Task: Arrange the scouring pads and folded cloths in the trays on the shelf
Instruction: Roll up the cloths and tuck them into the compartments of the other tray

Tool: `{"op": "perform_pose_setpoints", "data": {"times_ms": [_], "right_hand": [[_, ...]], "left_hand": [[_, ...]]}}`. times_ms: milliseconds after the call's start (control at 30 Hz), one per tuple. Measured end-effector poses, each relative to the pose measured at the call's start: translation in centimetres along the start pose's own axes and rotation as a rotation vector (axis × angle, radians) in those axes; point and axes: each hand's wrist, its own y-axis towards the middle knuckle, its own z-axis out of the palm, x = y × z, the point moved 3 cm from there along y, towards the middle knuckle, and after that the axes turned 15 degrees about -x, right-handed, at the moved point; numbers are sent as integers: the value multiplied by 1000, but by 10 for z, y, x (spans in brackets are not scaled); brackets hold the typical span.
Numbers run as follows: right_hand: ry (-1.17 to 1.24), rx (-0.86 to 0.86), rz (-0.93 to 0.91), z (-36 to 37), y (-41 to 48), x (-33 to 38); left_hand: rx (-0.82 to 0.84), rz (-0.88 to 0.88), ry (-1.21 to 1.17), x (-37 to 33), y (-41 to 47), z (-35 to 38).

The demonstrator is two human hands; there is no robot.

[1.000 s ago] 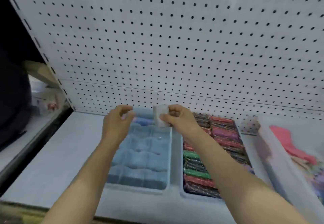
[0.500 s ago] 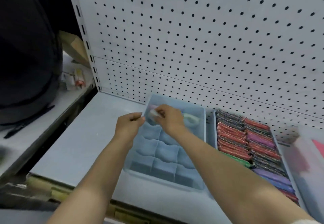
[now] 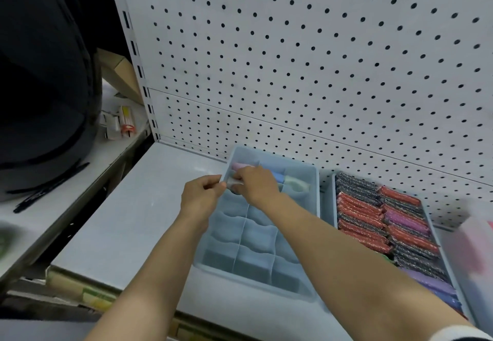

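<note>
Cloth (image 3: 234, 182) lowered into tray (image 3: 317, 196), right hand (image 3: 257, 183) pinching

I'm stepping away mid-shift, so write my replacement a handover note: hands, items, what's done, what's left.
The left hand and right hand both pinch a pale folded cloth over the divided tray, second row, left side.
Back row holds a pink cloth, a blue cloth and a white cloth.
The scouring pads fill the right tray.
Left: seat this cloth; the nearer compartments are empty.
</note>
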Motion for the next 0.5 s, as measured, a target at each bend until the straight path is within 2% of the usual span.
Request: {"op": "perform_pose_setpoints", "data": {"times_ms": [133,233,400,500], "right_hand": [[216,63,116,-18,-6,-4],[367,1,154,-62,-22,-18],[488,-200,136,-152,-67,-66],[534,-317,126,-203,-109,-111]], "left_hand": [[-11,3,47,-1,3,-1],[-61,26,110,-4,-2,1],[-336,334,436,-43,-46,37],[-263,546,419,-66,-101,102]]}}
